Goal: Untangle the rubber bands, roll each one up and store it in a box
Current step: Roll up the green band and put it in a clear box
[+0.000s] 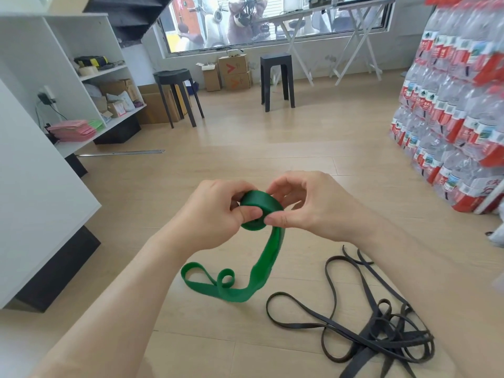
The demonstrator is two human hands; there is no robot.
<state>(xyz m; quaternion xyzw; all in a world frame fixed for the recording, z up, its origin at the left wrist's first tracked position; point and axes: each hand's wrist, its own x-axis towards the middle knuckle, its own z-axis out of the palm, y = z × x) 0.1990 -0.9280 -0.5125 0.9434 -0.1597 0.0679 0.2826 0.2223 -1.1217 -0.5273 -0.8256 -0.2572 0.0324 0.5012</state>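
L hand (215, 214) & R hand (313, 207) pinched the half-rolled green band (259, 201), likely to stop it unwinding — tail hung toward 7 o'clock, black bands (381, 327) at 4.

Wide green rubber band (260, 211) partly rolled into coil held above floor, loose tail trailing down, curling on floor. Black rubber bands (381, 326) tangled on floor, right.

Two stacked cardboard boxes (234, 73) below the window (272, 23) each bear a red V-shaped mark. The red labels on the stacked water bottles (450, 110) carry white characters, too blurred to read. No other lettering is legible.
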